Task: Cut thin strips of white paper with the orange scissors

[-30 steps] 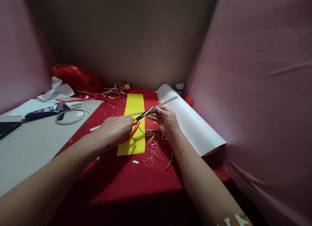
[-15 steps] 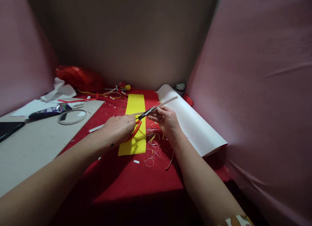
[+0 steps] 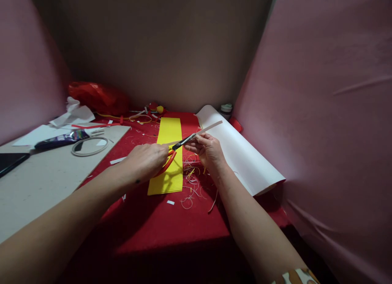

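Note:
My left hand (image 3: pixel 150 159) is closed round the red and yellow handles of a pair of scissors (image 3: pixel 177 146). Its blades point right, nearly together along a narrow pale strip (image 3: pixel 212 126). My right hand (image 3: pixel 207 147) pinches that strip near the blade tips, and the strip's free end sticks out up and to the right. Below the scissors lies a yellow corrugated sheet (image 3: pixel 170 131), with a red corrugated sheet (image 3: pixel 190 123) beside it. Thin curly offcuts (image 3: pixel 191 178) are scattered under my right hand.
A white roll of paper (image 3: pixel 239 153) lies along the right. On the left, a pale board (image 3: pixel 52 190) carries a dark tube (image 3: pixel 61 140), a coiled grey strip (image 3: pixel 90 153) and a black flat device (image 3: pixel 12 162). A red plastic bag (image 3: pixel 98 97) sits at the back left.
The scissor blades have closed further along the strip. Both hands stay nearly in place; the whole view has shifted very slightly.

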